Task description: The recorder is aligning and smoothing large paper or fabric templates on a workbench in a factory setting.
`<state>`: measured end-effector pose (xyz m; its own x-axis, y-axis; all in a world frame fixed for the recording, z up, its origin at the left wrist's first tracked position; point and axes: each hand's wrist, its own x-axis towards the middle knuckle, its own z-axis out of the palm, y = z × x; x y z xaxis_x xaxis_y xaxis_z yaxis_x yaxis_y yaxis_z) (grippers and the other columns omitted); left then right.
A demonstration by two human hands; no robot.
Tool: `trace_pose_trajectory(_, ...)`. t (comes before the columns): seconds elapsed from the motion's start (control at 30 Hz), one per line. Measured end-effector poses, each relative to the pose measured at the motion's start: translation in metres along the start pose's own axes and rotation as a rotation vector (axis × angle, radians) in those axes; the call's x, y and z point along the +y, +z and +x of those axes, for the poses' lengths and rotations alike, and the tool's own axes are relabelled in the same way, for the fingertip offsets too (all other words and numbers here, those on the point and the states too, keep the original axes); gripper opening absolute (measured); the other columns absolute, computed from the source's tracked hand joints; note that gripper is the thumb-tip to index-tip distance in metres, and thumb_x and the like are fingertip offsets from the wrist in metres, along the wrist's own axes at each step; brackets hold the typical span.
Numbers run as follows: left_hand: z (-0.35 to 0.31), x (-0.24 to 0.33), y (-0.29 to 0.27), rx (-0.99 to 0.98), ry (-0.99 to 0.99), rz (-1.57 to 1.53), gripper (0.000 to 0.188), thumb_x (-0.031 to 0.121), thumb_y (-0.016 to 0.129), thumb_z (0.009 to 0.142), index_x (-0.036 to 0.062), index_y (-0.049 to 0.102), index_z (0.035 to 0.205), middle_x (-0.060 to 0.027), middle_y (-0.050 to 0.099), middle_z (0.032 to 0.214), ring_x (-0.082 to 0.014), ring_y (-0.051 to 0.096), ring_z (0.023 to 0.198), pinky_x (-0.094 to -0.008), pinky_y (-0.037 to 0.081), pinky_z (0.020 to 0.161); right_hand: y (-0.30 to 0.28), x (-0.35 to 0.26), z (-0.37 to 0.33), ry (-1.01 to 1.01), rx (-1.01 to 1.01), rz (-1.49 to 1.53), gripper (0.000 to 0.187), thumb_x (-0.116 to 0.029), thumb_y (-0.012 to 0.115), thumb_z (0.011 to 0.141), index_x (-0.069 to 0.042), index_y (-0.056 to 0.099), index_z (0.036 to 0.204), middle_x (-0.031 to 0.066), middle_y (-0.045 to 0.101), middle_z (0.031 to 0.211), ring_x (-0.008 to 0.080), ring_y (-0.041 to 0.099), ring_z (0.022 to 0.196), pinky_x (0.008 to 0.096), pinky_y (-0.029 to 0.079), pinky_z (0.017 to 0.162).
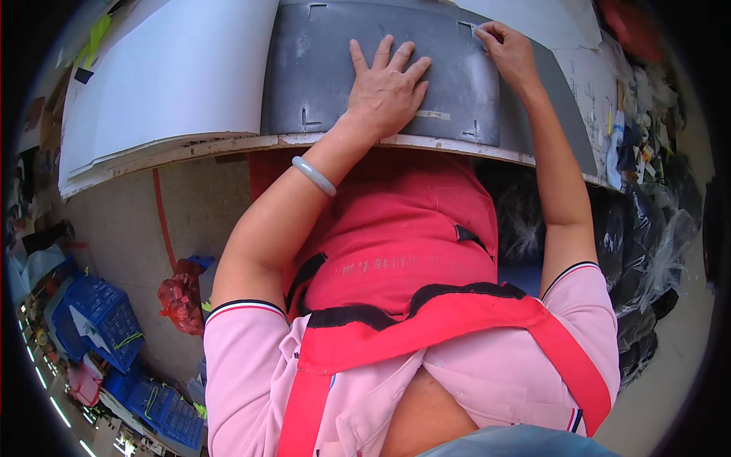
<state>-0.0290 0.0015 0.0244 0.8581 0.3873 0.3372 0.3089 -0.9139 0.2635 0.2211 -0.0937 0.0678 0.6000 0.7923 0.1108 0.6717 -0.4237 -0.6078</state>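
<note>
A dark grey sheet [327, 84] with whitish scuffs lies on the table in front of me. Small angular cut-outs mark its corners, and a short pale strip [434, 115] sits near its front edge. My left hand [387, 87] rests flat on the middle of the sheet, fingers spread, with a pale bangle [314, 176] on that wrist. At the far right corner, beside a cut-out [466, 30], my right hand [509, 55] has thumb and index finger pinched together. Whatever may be between those fingertips is too small to make out.
Large white sheets [175, 68] are stacked left of the grey one. More dark grey sheet [560, 114] extends to the right. Blue plastic crates [103, 320] and a red bag [181, 295] stand low on the left. Black and clear plastic bags [636, 251] crowd the right side.
</note>
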Motion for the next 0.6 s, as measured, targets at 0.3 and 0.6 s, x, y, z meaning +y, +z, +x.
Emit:
trace_pose_trajectory(0.3,0.004,-0.003,0.000,0.009,-0.012,-0.017,0.041,0.036,0.054,0.099,0.0231,0.057,0.137,-0.0065,0.049,0.146,-0.0347,0.036,0.142,-0.0746,0.016,0.110,0.012,0.011,0.038,-0.298,0.029,-0.233,0.021,-0.023,0.066,0.095,-0.004,0.071,0.102,0.0062,0.068,0.079,0.0110,0.061,0.068,0.0277,0.051,0.068)
trace_pose_trajectory(0.6,0.002,0.001,0.002,0.025,-0.023,-0.026,0.040,0.036,0.054,0.099,0.0230,0.058,0.136,-0.0061,0.050,0.147,-0.0339,0.036,0.143,-0.0744,0.015,0.111,0.007,0.020,0.046,0.116,-0.093,-0.022,0.017,-0.020,0.067,0.092,-0.004,0.071,0.095,0.0021,0.067,0.077,0.0097,0.062,0.065,0.0252,0.052,0.064)
